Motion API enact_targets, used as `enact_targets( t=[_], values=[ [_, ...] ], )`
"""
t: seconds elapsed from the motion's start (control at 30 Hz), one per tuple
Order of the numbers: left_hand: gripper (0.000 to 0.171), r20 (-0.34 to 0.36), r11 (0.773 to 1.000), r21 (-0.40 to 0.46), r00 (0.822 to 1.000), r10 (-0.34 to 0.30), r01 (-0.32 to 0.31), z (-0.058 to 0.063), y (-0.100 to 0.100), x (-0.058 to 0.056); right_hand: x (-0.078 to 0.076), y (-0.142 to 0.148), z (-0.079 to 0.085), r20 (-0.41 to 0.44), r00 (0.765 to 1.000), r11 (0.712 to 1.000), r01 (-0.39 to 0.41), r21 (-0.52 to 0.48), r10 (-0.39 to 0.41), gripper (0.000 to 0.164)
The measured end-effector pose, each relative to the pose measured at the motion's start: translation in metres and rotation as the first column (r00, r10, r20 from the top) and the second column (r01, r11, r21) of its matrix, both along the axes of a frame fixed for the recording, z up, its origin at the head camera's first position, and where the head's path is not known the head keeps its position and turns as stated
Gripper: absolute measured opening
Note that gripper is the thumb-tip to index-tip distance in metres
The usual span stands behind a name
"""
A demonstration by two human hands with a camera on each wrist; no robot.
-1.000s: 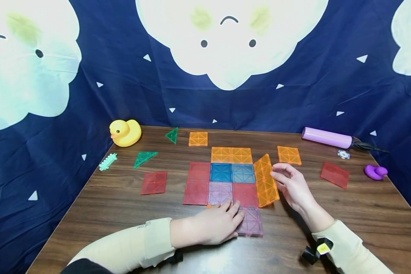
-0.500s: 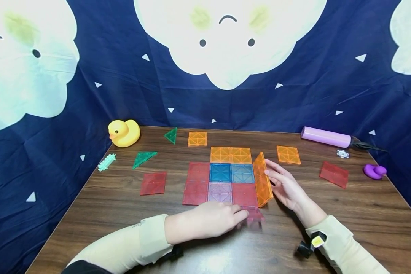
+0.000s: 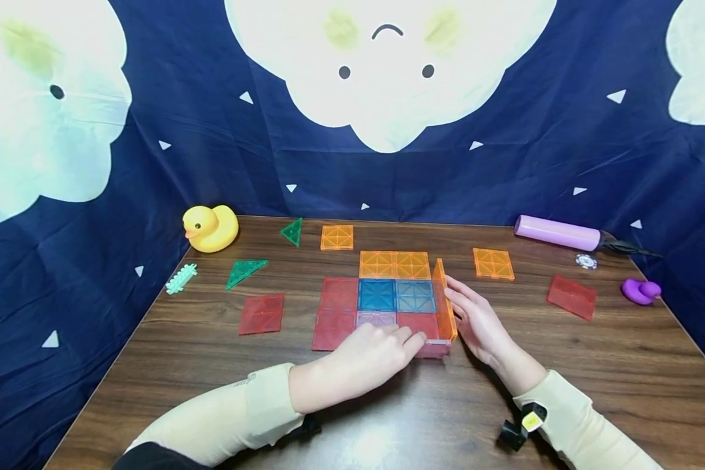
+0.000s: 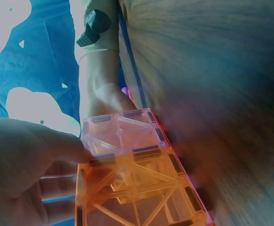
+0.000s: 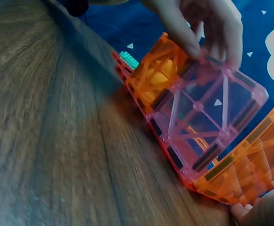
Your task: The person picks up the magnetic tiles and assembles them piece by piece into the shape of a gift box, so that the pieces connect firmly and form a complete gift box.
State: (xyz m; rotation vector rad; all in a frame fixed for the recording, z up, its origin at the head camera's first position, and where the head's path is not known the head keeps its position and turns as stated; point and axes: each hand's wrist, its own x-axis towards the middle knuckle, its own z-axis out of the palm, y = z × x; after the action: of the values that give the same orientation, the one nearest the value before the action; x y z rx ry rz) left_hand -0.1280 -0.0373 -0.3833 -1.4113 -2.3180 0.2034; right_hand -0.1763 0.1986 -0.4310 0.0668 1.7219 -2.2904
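Note:
Translucent magnetic tiles lie joined flat mid-table: red tiles [image 3: 333, 313], a blue tile [image 3: 377, 296], a pale blue tile [image 3: 415, 297] and, behind, a flat orange pair [image 3: 395, 265]. My left hand [image 3: 370, 359] pinches the top edge of a front panel made of a purple tile [image 5: 198, 108] and an orange tile [image 4: 132, 197], raised nearly upright. At the right stands an orange panel [image 3: 444, 307]. My right hand [image 3: 482, 326] touches its outer side, fingers fairly straight. In the head view my left hand hides much of the front panel.
Loose tiles lie around: red [image 3: 261, 314] and green [image 3: 245, 273] at left, orange [image 3: 337, 237] behind, orange [image 3: 493, 264] and red [image 3: 572, 297] at right. A yellow duck [image 3: 211, 228], purple duck [image 3: 640, 292], lilac cylinder [image 3: 558, 233] and poker chip [image 3: 585, 261] line the edges.
My left hand has taken hold of the front tiles and tilted them up from flat on the table. The right hand has pushed the orange side panel from a lean to nearly upright.

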Motion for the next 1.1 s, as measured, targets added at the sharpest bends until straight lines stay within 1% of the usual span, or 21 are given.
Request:
enact_targets(
  t=[0.23, 0.33, 0.4, 0.43, 0.47, 0.5, 0.53, 0.57, 0.63, 0.67, 0.7, 0.73, 0.77, 0.8, 0.83, 0.9, 0.97, 1.0, 1.03, 1.07, 1.1],
  values=[
    [0.019, 0.013, 0.999, 0.025, 0.999, 0.039, -0.04, -0.001, 0.002, -0.004, 0.002, -0.008, -0.002, -0.051, 0.998, 0.998, 0.032, 0.06, -0.029, 0.058],
    [0.019, 0.038, 0.998, 0.039, 0.998, 0.04, -0.041, 0.0, 0.001, -0.004, 0.003, -0.009, -0.002, -0.055, 0.998, 0.996, 0.044, 0.082, -0.04, 0.057],
    [0.021, 0.092, 0.997, 0.066, 0.995, 0.033, -0.039, 0.0, 0.0, -0.006, 0.003, -0.01, -0.002, -0.052, 0.998, 0.995, 0.049, 0.088, -0.045, 0.057],
    [0.022, 0.141, 0.995, 0.091, 0.99, 0.028, -0.041, 0.0, -0.001, -0.007, 0.003, -0.01, -0.001, -0.052, 0.998, 0.994, 0.051, 0.092, -0.046, 0.057],
    [0.024, 0.202, 0.992, 0.119, 0.979, 0.023, -0.048, 0.0, -0.003, -0.009, 0.003, -0.01, -0.001, -0.052, 0.997, 0.994, 0.053, 0.097, -0.048, 0.057],
    [0.026, 0.274, 0.986, 0.151, 0.962, 0.021, -0.064, 0.0, -0.005, -0.011, 0.004, -0.01, -0.001, -0.055, 0.997, 0.993, 0.053, 0.104, -0.048, 0.057],
    [0.029, 0.35, 0.979, 0.185, 0.937, 0.016, -0.086, -0.001, -0.007, -0.014, 0.004, -0.01, -0.002, -0.057, 0.997, 0.992, 0.054, 0.11, -0.048, 0.057],
    [0.032, 0.432, 0.968, 0.221, 0.902, 0.012, -0.119, -0.001, -0.011, -0.016, 0.005, -0.011, -0.002, -0.06, 0.997, 0.992, 0.055, 0.117, -0.048, 0.057],
    [0.036, 0.579, 0.933, 0.296, 0.815, -0.005, -0.205, -0.001, -0.019, -0.022, 0.006, -0.012, -0.002, -0.07, 0.997, 0.991, 0.051, 0.126, -0.042, 0.057],
    [0.038, 0.633, 0.909, 0.33, 0.774, -0.012, -0.256, -0.002, -0.024, -0.025, 0.007, -0.012, -0.002, -0.076, 0.996, 0.99, 0.048, 0.13, -0.038, 0.057],
    [0.04, 0.685, 0.878, 0.361, 0.728, -0.021, -0.314, -0.002, -0.029, -0.028, 0.008, -0.013, -0.002, -0.083, 0.996, 0.99, 0.045, 0.13, -0.034, 0.057],
    [0.041, 0.725, 0.841, 0.389, 0.688, -0.029, -0.375, -0.003, -0.035, -0.031, 0.009, -0.013, -0.001, -0.089, 0.996, 0.991, 0.041, 0.13, -0.03, 0.057],
    [0.042, 0.759, 0.797, 0.412, 0.65, -0.031, -0.443, -0.003, -0.042, -0.034, 0.01, -0.014, -0.001, -0.095, 0.995, 0.991, 0.038, 0.128, -0.026, 0.057],
    [0.042, 0.792, 0.745, 0.428, 0.609, -0.036, -0.512, -0.004, -0.048, -0.036, 0.011, -0.014, -0.001, -0.102, 0.995, 0.992, 0.032, 0.124, -0.02, 0.057],
    [0.042, 0.821, 0.687, 0.434, 0.57, -0.036, -0.583, -0.006, -0.054, -0.039, 0.013, -0.015, 0.0, -0.107, 0.994, 0.992, 0.026, 0.124, -0.013, 0.057],
    [0.042, 0.869, 0.564, 0.427, 0.492, -0.041, -0.707, -0.009, -0.067, -0.044, 0.016, -0.016, 0.001, -0.114, 0.994, 0.992, 0.014, 0.129, 0.0, 0.058],
    [0.044, 0.91, 0.453, 0.393, 0.408, -0.069, -0.8, -0.014, -0.079, -0.048, 0.019, -0.017, 0.001, -0.118, 0.993, 0.991, 0.003, 0.136, 0.013, 0.059],
    [0.045, 0.926, 0.406, 0.372, 0.366, -0.095, -0.835, -0.016, -0.084, -0.049, 0.021, -0.017, 0.001, -0.121, 0.992, 0.99, -0.001, 0.138, 0.018, 0.059],
    [0.047, 0.936, 0.367, 0.352, 0.333, -0.118, -0.861, -0.019, -0.09, -0.051, 0.023, -0.017, 0.001, -0.122, 0.992, 0.99, -0.004, 0.139, 0.022, 0.06],
    [0.049, 0.943, 0.335, 0.332, 0.298, -0.148, -0.882, -0.021, -0.095, -0.052, 0.024, -0.017, 0.001, -0.126, 0.992, 0.99, -0.006, 0.138, 0.024, 0.06],
    [0.051, 0.946, 0.309, 0.314, 0.268, -0.18, -0.898, -0.024, -0.099, -0.053, 0.025, -0.018, 0.001, -0.131, 0.991, 0.991, -0.009, 0.134, 0.026, 0.06]
  ],
)
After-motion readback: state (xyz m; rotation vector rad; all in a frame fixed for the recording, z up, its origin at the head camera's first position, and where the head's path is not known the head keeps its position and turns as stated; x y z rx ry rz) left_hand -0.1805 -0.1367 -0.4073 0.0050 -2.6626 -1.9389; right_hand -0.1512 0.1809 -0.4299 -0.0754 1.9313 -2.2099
